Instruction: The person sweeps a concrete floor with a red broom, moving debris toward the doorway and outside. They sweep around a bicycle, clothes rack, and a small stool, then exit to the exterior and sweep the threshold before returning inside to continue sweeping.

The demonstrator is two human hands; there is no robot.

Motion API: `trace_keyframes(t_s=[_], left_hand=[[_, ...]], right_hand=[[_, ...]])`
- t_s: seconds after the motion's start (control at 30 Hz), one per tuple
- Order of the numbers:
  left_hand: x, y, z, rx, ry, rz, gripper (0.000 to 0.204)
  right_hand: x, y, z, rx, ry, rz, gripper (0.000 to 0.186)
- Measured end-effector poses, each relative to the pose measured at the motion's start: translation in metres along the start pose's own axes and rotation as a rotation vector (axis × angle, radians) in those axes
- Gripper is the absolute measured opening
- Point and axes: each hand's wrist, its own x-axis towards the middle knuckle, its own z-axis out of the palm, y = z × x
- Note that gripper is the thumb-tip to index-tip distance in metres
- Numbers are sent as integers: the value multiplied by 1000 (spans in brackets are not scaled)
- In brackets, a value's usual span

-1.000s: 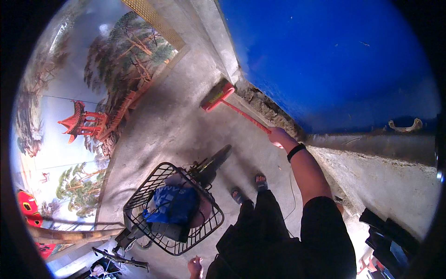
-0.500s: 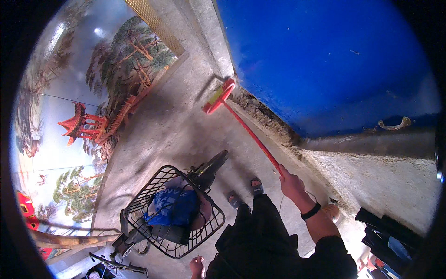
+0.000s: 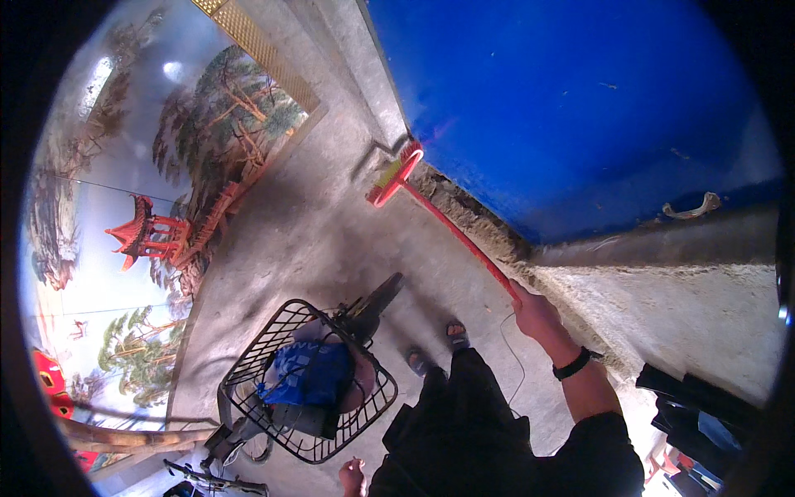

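My right hand (image 3: 538, 317) is closed round the end of the red handle of a long-handled broom (image 3: 460, 235). The broom's red head (image 3: 397, 178), with yellow-green and red bristles, is tilted at the far wall's corner beside the blue panel (image 3: 580, 99); whether the bristles touch the floor I cannot tell. Low in the picture, my left hand (image 3: 352, 478) hangs with curled fingers beside the black wire basket (image 3: 310, 454) of a bicycle. Something small may be between those fingers, too small to make out. A blue bag (image 3: 308, 373) lies in the basket.
The bicycle's front wheel (image 3: 383, 298) points toward the broom head. A rough concrete ledge (image 3: 662, 306) runs along the right under the blue panel. At left stands a wall with a painted landscape (image 3: 157, 248). Black items (image 3: 696, 406) lie at lower right. A thin cord (image 3: 515, 356) crosses the floor.
My right hand has moved a little to the right and nearer. The broom head has turned slightly and shifted slightly right, still by the corner. My left hand stays low beside the basket.
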Motion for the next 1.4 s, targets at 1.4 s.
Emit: trace_keyframes(t_s=[1.4], left_hand=[[15, 18, 4, -79, -43, -43, 42]], right_hand=[[55, -19, 100, 186, -31, -12, 48]])
